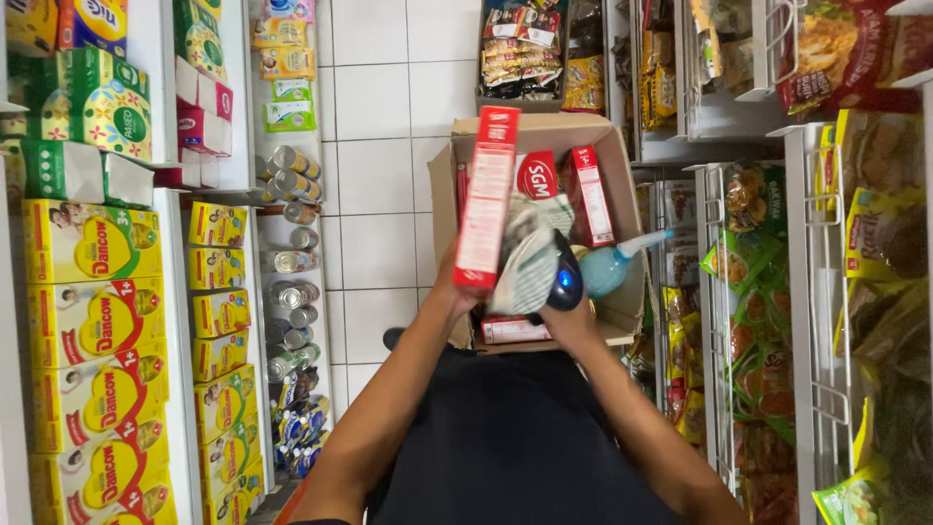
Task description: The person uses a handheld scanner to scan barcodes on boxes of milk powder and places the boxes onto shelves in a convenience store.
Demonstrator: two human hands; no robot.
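On the far left of the aisle, well apart from the cardboard box (607, 185), white shelves (165, 243) carry yellow milk-powder cartons (92, 321) stacked in rows, with green-and-white packs (92, 102) above them and a column of small tins (290, 262) on the shelf nearest the tiled floor (374, 156). Moving toward the box, the left hand (457, 292) is clamped around the lower end of a tall red carton (488, 199), holding it upright and lifted just over the box's left edge. Right beside it, the right hand (566, 316) is closed on a striped cloth (530, 258) and what looks like a dark handheld scanner (564, 282), both pressed close against the carton's side; I cannot tell whether the cloth is actually touching the carton face. Inside the box lie more red cartons (588, 194) and a pale blue squeeze bottle (612, 264) with its nozzle pointing away to the right. Beyond the box to the right, wire racks (807, 292) hang full of snack bags (758, 262). The step in hand appears to be wiping or checking the lifted carton before it leaves the box. The next move would call for a steady grip on the carton and a clear reach to whichever shelf it belongs on.
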